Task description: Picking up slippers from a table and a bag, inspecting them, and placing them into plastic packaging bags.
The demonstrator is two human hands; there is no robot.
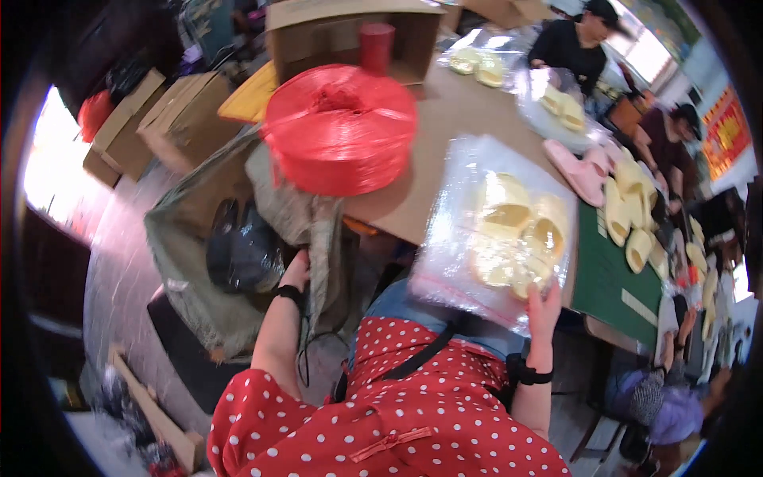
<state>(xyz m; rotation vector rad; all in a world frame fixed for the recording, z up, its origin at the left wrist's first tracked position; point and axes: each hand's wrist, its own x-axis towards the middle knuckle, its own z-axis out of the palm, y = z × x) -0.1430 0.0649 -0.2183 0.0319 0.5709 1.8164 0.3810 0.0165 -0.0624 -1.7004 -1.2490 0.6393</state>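
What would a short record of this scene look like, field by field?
Right hand: right hand holds a clear plastic bag of yellow slippers by its lower edge
Left hand: left hand grips the rim of a grey-green sack
Table: brown tabletop bears a big red twine spool
Further right: loose yellow slippers and pink slippers
Others: two people at the far end

Clear bag [497, 230] of yellow slippers at centre; brown cartons [350, 36], perhaps open, behind.
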